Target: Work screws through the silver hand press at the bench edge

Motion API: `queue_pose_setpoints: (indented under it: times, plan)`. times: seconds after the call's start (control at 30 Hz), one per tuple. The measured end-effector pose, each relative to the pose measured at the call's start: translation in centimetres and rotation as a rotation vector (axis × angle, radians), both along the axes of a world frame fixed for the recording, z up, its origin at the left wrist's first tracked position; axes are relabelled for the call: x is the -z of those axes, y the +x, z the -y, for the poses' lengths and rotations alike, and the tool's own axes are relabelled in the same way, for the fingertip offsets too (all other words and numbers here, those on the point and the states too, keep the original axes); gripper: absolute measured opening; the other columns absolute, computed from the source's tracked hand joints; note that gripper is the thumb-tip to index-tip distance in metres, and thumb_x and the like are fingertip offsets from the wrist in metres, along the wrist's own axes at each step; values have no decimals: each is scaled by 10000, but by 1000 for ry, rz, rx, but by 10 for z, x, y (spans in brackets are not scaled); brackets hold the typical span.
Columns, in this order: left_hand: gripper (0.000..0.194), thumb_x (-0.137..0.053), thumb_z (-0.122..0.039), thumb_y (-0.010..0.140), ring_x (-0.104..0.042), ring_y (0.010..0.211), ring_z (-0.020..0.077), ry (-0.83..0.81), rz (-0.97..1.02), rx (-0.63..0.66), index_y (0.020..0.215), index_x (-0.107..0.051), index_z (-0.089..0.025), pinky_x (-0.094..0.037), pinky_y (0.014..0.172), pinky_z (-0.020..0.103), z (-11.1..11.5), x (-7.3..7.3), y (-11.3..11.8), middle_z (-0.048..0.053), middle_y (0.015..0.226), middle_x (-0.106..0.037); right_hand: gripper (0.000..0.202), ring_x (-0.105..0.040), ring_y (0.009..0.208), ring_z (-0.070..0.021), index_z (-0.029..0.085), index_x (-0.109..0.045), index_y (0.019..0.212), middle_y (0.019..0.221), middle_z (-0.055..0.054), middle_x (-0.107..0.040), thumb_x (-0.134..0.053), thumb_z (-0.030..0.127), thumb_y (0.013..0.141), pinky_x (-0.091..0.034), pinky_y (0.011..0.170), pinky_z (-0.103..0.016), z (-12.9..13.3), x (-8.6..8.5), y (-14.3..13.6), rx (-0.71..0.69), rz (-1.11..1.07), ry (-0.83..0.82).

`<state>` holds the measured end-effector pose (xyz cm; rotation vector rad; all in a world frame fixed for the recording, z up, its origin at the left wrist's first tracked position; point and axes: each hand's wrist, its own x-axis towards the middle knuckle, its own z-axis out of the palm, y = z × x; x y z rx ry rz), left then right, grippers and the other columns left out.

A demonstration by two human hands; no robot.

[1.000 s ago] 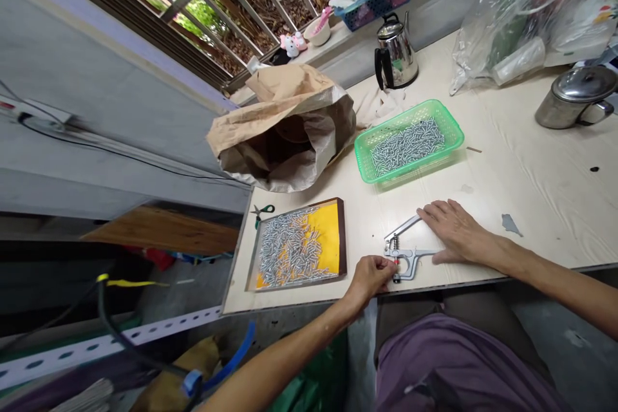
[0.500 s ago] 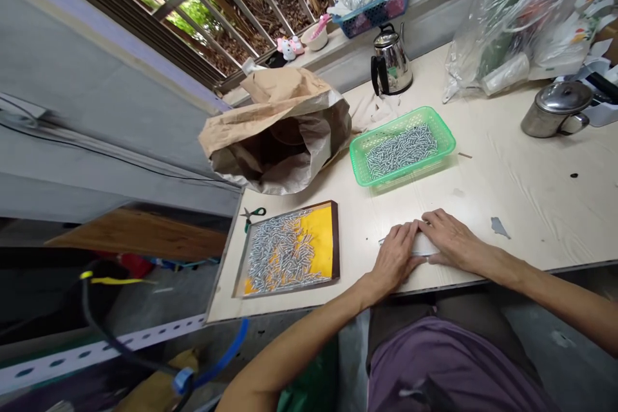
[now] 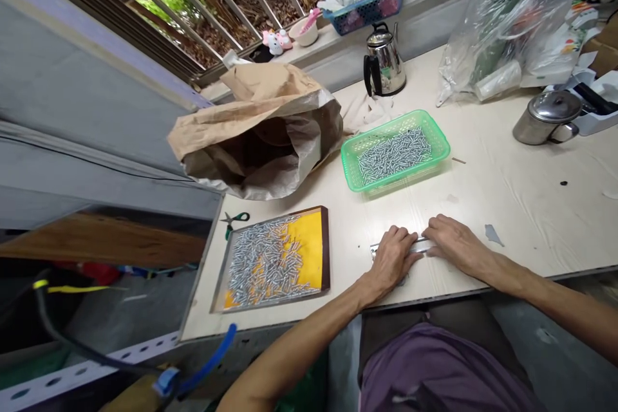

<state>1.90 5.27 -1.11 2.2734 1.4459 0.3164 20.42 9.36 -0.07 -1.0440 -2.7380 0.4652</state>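
Note:
Near the table's front edge, a narrow silvery strip [image 3: 421,245] lies across the wood. My left hand [image 3: 392,259] is closed over its left part, and one end pokes out beyond the fingers. At the right end, the fingertips of my right hand [image 3: 452,243] are pressed together on the strip; much of it is hidden under both hands. Left of them sits a shallow tray [image 3: 325,248] with a yellow bottom, holding many small metal pins [image 3: 265,264]. A green plastic basket [image 3: 396,184] with more such pins stands beyond my hands.
A large open paper bag [image 3: 261,135] leans behind the tray, with scissors [image 3: 234,221] at the table's left edge. A steel kettle [image 3: 385,64] stands at the back. On the right are a lidded steel cup [image 3: 545,117] and plastic bags [image 3: 506,32]. A grey scrap [image 3: 492,235] lies right of my hands.
The view has shifted slightly. My hands have drawn a little apart, and more of the strip shows between them and at its left end.

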Motion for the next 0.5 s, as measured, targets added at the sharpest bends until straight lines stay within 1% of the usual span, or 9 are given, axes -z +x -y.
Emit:
queue_pose_setpoints:
  times: [0.03, 0.1, 0.17, 0.23, 0.3, 0.37, 0.43, 0.47, 0.5]
  plan:
    - [215, -552, -344, 893, -487, 844, 211, 6, 14, -20, 1005, -613, -171, -450, 748, 356, 0, 2, 1, 55, 854, -554, 58, -523, 777, -183, 166, -600, 781, 777, -35, -574, -648, 182, 811, -408, 701, -292, -1, 2, 0, -7, -3, 7]
    - [211, -518, -340, 913, -489, 819, 202, 10, 40, -44, 971, -628, -170, -446, 731, 345, 0, 3, 2, 50, 822, -553, 116, -519, 763, -175, 171, -581, 738, 754, -32, -572, -581, 160, 853, -396, 688, -284, -2, 4, -2, -19, -5, 11]
    - [212, -514, -341, 915, -499, 811, 200, 8, 45, -51, 942, -634, -168, -453, 729, 344, -2, 2, 3, 50, 811, -559, 149, -521, 762, -175, 175, -572, 725, 757, -35, -576, -545, 142, 867, -397, 682, -285, -2, 3, -3, -23, 5, 6]
    - [216, -530, -351, 905, -515, 819, 206, 12, 23, -63, 952, -629, -166, -468, 740, 358, -3, 1, 4, 53, 818, -569, 115, -528, 788, -189, 174, -580, 751, 795, -50, -587, -549, 140, 857, -411, 690, -297, -1, 1, -4, -4, 22, 10]
    - [260, -536, -361, 899, -539, 882, 226, 40, 0, -89, 1057, -596, -164, -487, 782, 393, -1, 2, 5, 73, 905, -593, 32, -534, 848, -211, 172, -599, 854, 872, -70, -595, -592, 160, 825, -431, 726, -319, -3, -4, -1, 17, 18, 18]
    - [351, -509, -342, 913, -536, 1053, 264, 106, -9, -116, 1210, -510, -156, -480, 878, 455, 7, 6, 8, 126, 1106, -588, 262, -532, 922, -243, 173, -591, 1016, 971, -94, -591, -665, 238, 774, -442, 784, -360, -7, -8, 4, 11, -4, 17]
    - [402, -457, -283, 934, -445, 1249, 301, 194, -2, -112, 1305, -419, -133, -428, 985, 508, 21, 14, 13, 183, 1297, -507, 491, -533, 953, -272, 166, -556, 1138, 1029, -118, -584, -716, 368, 720, -437, 826, -407, -14, -10, 10, -19, -9, 2]
    - [412, -433, -257, 940, -384, 1315, 310, 234, 7, -95, 1326, -392, -121, -400, 1023, 522, 29, 18, 16, 200, 1355, -465, 552, -539, 941, -277, 159, -546, 1166, 1029, -124, -587, -711, 428, 713, -434, 829, -419, -18, -10, 12, -33, 0, -6]
    - [420, -418, -243, 943, -336, 1356, 315, 263, 21, -73, 1339, -375, -112, -381, 1046, 528, 38, 22, 20, 210, 1388, -438, 564, -544, 924, -276, 153, -546, 1176, 1019, -125, -594, -688, 464, 728, -432, 824, -419, -21, -9, 13, -37, 10, -10]
